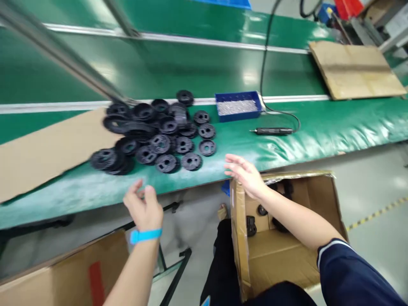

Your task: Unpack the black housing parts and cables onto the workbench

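A heap of round black plastic parts (160, 143) with slots and holes lies on the green bench (242, 148), partly over a flat cardboard sheet (60, 146). My left hand (143, 206), with a blue band at the wrist, hovers just in front of the heap's near edge. Its fingers are loosely bent and apart, and nothing shows in them. My right hand (244, 174) is above the bench's front edge, fingers stretched out and holding nothing. Beneath my right forearm stands an open cardboard box (274, 255) with several black parts (251, 226) inside.
A blue tray (239, 115) of small silvery pieces, probably screws, sits behind an electric screwdriver (274, 131) with a black cable. Another cardboard sheet (360, 70) lies at far right. A metal post (63, 53) rises at left. A second carton (70, 272) stands at lower left.
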Demonstrator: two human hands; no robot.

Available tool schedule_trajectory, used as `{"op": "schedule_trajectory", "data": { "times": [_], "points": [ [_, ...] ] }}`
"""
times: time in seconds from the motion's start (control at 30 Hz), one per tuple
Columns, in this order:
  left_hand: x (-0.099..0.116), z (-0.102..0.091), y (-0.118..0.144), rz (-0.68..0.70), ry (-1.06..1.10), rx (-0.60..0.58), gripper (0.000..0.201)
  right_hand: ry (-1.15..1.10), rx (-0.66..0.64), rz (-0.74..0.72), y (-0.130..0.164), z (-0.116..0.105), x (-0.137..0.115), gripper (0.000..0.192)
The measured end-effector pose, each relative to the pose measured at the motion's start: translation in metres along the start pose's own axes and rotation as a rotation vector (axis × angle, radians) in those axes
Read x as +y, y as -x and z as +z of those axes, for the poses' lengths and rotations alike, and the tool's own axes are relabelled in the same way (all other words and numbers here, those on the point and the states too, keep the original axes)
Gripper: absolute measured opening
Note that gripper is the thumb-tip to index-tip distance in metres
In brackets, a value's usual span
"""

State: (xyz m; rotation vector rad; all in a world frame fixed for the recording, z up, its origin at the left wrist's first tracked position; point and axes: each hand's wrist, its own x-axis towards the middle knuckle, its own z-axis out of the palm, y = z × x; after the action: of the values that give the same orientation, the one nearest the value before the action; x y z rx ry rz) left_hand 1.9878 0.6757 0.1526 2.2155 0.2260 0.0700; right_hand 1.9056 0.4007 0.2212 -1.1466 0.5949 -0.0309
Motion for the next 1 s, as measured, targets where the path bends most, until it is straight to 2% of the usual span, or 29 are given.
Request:
{"op": "schedule_trajectory", "data": {
  "times": [0.07, 0.1, 0.13, 0.17, 0.2, 0.27, 0.3, 0.37, 0.43, 0.5, 0.6, 0.73, 0.8, 0.87, 1.0],
  "points": [
    [0.03, -0.002, 0.078, 0.279, -0.01, -0.19, 0.042, 0.244, 0.145, -0.297, 0.038, -0.062, -0.013, 0.026],
    [0.045, -0.001, 0.118, 0.385, -0.007, -0.314, 0.039, 0.385, 0.265, -0.381, 0.057, -0.095, -0.013, 0.023],
    [0.061, 0.001, 0.157, 0.462, -0.015, -0.463, 0.038, 0.528, 0.369, -0.394, 0.075, -0.129, -0.006, 0.022],
    [0.076, 0.007, 0.194, 0.515, -0.021, -0.653, 0.038, 0.671, 0.435, -0.339, 0.09, -0.162, 0.005, 0.023],
    [0.09, 0.016, 0.227, 0.568, -0.029, -0.904, 0.039, 0.803, 0.464, -0.217, 0.101, -0.194, 0.021, 0.024],
    [0.112, 0.046, 0.282, 0.676, -0.112, -1.353, 0.045, 1.004, 0.431, 0.127, 0.118, -0.251, 0.062, 0.024],
    [0.119, 0.067, 0.303, 0.716, -0.205, -1.513, 0.047, 1.046, 0.401, 0.254, 0.123, -0.275, 0.083, 0.022],
    [0.122, 0.115, 0.33, 0.747, -0.459, -1.688, 0.049, 1.083, 0.36, 0.458, 0.134, -0.315, 0.124, 0.016],
    [0.108, 0.164, 0.342, 0.692, -0.66, -1.693, 0.047, 1.099, 0.37, 0.614, 0.145, -0.345, 0.158, 0.019],
    [0.08, 0.204, 0.341, 0.604, -0.805, -1.639, 0.045, 1.109, 0.386, 0.757, 0.157, -0.366, 0.186, 0.031],
    [0.027, 0.238, 0.327, 0.464, -0.987, -1.536, 0.044, 1.092, 0.389, 0.888, 0.168, -0.383, 0.224, 0.057],
    [-0.04, 0.249, 0.31, 0.324, -1.157, -1.405, 0.064, 1.072, 0.418, 0.952, 0.165, -0.376, 0.273, 0.11],
    [-0.068, 0.249, 0.308, 0.265, -1.216, -1.379, 0.078, 1.075, 0.46, 0.973, 0.159, -0.363, 0.295, 0.121],
    [-0.09, 0.251, 0.31, 0.223, -1.247, -1.38, 0.082, 1.08, 0.5, 0.996, 0.152, -0.347, 0.312, 0.113],
    [-0.116, 0.254, 0.311, 0.223, -1.237, -1.363, 0.071, 1.097, 0.475, 1.037, 0.149, -0.324, 0.33, 0.081]
  ]
}}
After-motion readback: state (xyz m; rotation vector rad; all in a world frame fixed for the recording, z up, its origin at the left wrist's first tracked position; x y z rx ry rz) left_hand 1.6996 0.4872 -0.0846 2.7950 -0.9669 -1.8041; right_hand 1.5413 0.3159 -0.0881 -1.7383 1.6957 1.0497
